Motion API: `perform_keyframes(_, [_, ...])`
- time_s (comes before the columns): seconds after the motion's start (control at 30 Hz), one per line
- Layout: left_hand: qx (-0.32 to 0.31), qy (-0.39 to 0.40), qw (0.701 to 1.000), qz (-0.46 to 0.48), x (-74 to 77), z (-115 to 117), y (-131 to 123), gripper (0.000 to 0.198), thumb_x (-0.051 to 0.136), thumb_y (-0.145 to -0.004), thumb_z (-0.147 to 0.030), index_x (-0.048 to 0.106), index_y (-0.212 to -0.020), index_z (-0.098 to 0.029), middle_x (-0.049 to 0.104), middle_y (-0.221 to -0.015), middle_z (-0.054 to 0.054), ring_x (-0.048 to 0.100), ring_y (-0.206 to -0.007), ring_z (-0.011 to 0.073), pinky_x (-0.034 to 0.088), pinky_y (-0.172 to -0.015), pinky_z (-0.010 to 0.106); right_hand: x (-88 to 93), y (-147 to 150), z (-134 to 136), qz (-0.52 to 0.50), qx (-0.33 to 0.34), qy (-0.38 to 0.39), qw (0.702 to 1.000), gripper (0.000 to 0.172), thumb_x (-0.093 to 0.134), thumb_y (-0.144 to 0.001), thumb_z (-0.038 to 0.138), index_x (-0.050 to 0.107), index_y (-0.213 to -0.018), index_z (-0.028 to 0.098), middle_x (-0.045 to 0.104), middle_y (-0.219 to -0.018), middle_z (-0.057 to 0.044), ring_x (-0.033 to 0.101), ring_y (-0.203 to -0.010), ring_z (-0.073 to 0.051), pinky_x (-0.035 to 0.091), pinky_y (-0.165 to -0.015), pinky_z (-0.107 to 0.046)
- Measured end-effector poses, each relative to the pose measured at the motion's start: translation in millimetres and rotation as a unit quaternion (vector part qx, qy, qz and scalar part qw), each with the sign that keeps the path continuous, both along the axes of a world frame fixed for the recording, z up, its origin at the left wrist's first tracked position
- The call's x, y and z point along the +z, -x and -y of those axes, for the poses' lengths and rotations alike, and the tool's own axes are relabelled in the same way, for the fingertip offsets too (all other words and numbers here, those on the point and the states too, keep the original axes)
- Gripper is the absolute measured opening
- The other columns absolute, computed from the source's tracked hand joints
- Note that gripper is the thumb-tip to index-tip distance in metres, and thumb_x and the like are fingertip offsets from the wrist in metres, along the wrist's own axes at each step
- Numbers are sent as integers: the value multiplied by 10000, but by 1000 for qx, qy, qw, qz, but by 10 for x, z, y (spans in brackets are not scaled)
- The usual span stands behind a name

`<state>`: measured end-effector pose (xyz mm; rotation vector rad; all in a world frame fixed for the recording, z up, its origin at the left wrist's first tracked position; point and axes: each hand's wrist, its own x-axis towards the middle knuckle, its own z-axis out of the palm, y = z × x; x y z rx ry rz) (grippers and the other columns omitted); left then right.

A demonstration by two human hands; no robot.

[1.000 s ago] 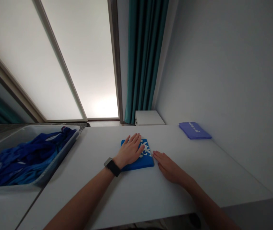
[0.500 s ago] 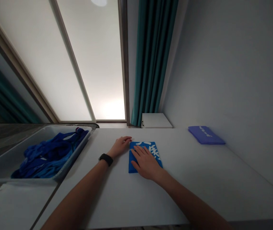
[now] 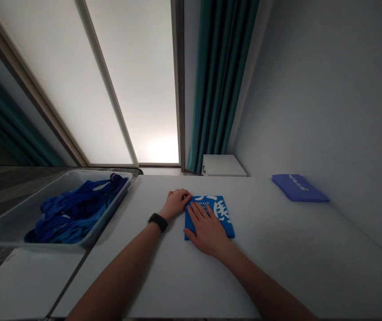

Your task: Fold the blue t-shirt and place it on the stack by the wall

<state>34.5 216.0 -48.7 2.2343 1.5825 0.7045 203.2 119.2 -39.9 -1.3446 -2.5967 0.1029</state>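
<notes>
A folded blue shirt point(image 3: 224, 223) with white print lies flat on the white table. My right hand point(image 3: 207, 229) rests palm down across it, fingers stretched out and nothing gripped. At the shirt's far left corner is my left hand point(image 3: 177, 203), its fingers bent and pinched at the fabric edge. A dark watch point(image 3: 158, 221) is on the left wrist. The right hand covers the shirt's near middle, so part of the print is hidden.
On the left stands a pale plastic bin point(image 3: 109, 218) holding crumpled blue garments point(image 3: 73, 209). A folded purple-blue cloth item point(image 3: 300, 188) with white lettering lies on the table point(image 3: 177, 285) at the right, near the wall. A white cabinet point(image 3: 223, 165) stands beyond the table.
My left hand has come closer to the shirt and its fingers are now at the corner. The right hand stays flat on the shirt, shifted slightly nearer. The view has turned a little.
</notes>
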Motion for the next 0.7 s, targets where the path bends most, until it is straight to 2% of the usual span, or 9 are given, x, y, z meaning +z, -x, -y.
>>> perform_keyframes(0.2, [9, -16, 1000, -7, -51, 6, -39, 236, 498, -935, -345, 691, -875, -222, 698, -932, 35, 590, -969, 234, 338, -931, 405, 12, 30, 31, 6, -9, -11, 1000, 708, 275, -986, 545, 302, -1508, 67, 283, -1564, -164, 211, -1463, -281, 88, -1195, -515])
perform_keyframes(0.37, [9, -13, 1000, 21, -27, 6, -9, 270, 464, -939, -342, 696, -877, -218, 713, -911, 38, 612, -936, 226, 385, -922, 385, 23, 31, 41, 7, -11, -4, 1000, 714, 274, -984, 548, 294, -1511, 67, 265, -1571, -159, 210, -1464, -279, 84, -1196, -512])
perform_keyframes(0.57, [-36, 1, 997, 72, 15, 22, 109, 310, 418, -936, -327, 705, -955, -212, 733, -975, 42, 649, -928, 197, 468, -869, 300, 25, 6, 23, 7, -8, 13, 1000, 709, 246, -984, 566, 289, -1519, 103, 215, -1591, -142, 177, -1474, -264, 65, -1195, -501])
perform_keyframes(0.7, [-49, 10, 995, 88, -5, 27, 152, 288, 457, -901, -320, 709, -961, -193, 733, -960, 48, 658, -888, 195, 491, -839, 291, 55, -12, 49, 11, 4, 26, 1000, 792, 288, -944, 645, 275, -1523, 105, 232, -1589, -148, 156, -1478, -273, 47, -1195, -503])
